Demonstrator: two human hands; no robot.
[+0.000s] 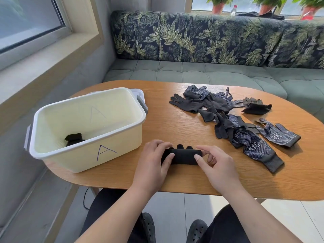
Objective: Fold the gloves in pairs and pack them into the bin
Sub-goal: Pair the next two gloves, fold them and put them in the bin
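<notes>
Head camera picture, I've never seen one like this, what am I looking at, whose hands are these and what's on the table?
No machine here: the camera sits on a person's head, looking down at their own two bare hands. The left hand and right hand each hold one end of the rolled black gloves on a wooden table. To the left stands a cream bin marked A, with one dark folded bundle already inside. To the right lies a loose pile of gloves, plain dark ones and dotted ones, not yet folded.
</notes>
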